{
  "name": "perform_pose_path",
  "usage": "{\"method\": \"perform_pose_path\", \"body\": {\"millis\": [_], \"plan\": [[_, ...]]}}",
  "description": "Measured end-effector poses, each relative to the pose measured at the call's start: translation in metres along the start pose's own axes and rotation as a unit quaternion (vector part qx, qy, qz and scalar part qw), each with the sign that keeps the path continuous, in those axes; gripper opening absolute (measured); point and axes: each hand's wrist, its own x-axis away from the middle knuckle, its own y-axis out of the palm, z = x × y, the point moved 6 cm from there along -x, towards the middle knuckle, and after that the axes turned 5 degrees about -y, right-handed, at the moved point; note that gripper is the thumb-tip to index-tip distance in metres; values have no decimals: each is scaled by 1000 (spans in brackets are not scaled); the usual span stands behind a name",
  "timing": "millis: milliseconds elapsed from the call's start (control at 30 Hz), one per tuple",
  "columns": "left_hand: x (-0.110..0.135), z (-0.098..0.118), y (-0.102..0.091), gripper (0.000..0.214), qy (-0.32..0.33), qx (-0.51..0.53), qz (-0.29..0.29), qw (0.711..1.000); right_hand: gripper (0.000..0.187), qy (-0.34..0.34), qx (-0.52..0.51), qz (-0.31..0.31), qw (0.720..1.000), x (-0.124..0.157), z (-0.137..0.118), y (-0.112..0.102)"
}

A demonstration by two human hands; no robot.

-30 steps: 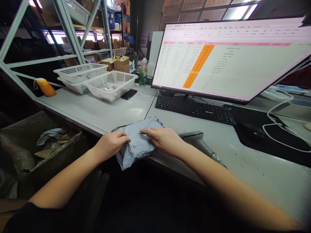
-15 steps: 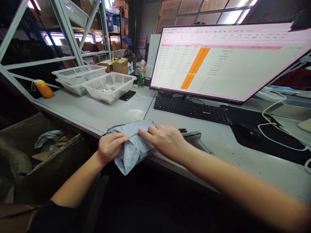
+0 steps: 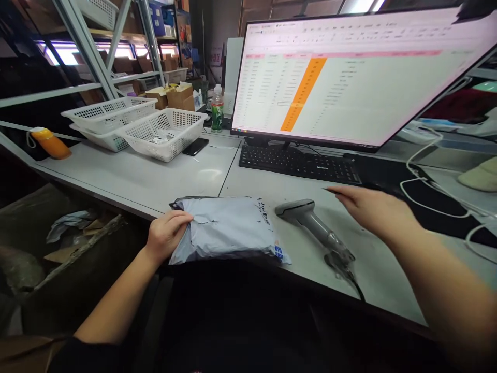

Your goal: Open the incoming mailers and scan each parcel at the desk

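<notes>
A pale grey plastic mailing bag (image 3: 233,228) with black print lies at the desk's front edge. It has a small tear or crease near its left end. My left hand (image 3: 166,235) pinches the bag's left end between thumb and fingers. Away to the right, above the desk, my right hand (image 3: 376,210) is closed around a thin dark pointed thing (image 3: 330,190), mostly hidden in the fingers. Between the bag and that hand a grey handheld barcode scanner (image 3: 314,225) lies on the desk, its cable running off the front edge.
A monitor (image 3: 341,93) showing a spreadsheet stands behind a black keyboard (image 3: 295,163). White baskets (image 3: 166,137), a phone (image 3: 195,147), a green bottle (image 3: 217,111) and an orange bottle (image 3: 50,143) stand or lie farther back. A bin with scraps (image 3: 73,238) is below left.
My right hand has left the bag and moved right, past the scanner, and now holds a thin dark thing. The bag lies flatter on the desk; my left hand still grips it.
</notes>
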Motion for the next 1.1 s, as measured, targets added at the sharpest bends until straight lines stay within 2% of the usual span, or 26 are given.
{"method": "perform_pose_path", "body": {"millis": [67, 133, 167, 233, 267, 333, 433, 500, 533, 567, 633, 767, 867, 933, 1100], "plan": [[-2, -3, 6, 21, -37, 10, -53, 998, 42, 17, -3, -28, 999, 5, 36, 36], [-9, -5, 9, 22, -86, 4, -114, 990, 41, -37, -5, 15, 999, 6, 53, 57], [-15, -5, 9, 22, -109, -16, -132, 985, 42, -61, 2, 56, 997, 6, 54, 59], [-30, -2, 7, 28, -138, -86, -161, 974, 46, -93, 16, 135, 986, 6, 39, 46], [-38, 1, 8, 35, -139, -123, -182, 966, 46, -104, 10, 163, 981, 8, 23, 34], [-52, 8, 16, 46, -121, -177, -255, 943, 44, -162, -55, 182, 968, 17, -28, 3], [-59, 16, 35, 40, -95, -220, -365, 900, 36, -327, -160, 143, 920, 47, -128, -35], [-60, 17, 44, 26, -95, -262, -405, 871, 33, -434, -166, 109, 879, 72, -189, -43], [-59, 17, 48, 19, -94, -285, -418, 858, 31, -465, -161, 95, 865, 82, -211, -43], [-58, 17, 51, 17, -89, -306, -426, 847, 31, -486, -157, 86, 855, 88, -229, -40], [-58, 20, 54, 19, -80, -332, -424, 839, 33, -496, -143, 79, 853, 91, -253, -32], [-63, 27, 52, 24, -82, -337, -379, 858, 38, -475, -113, 76, 869, 75, -270, -24], [-70, 17, 48, 29, -101, -332, -358, 867, 40, -464, -87, 118, 874, 67, -269, -31], [-76, -5, 44, 35, -137, -325, -356, 865, 39, -486, -73, 159, 856, 72, -264, -35], [-76, -82, 33, 30, -269, -266, -344, 859, 30, -546, -114, 221, 800, 92, -238, -30]]}}
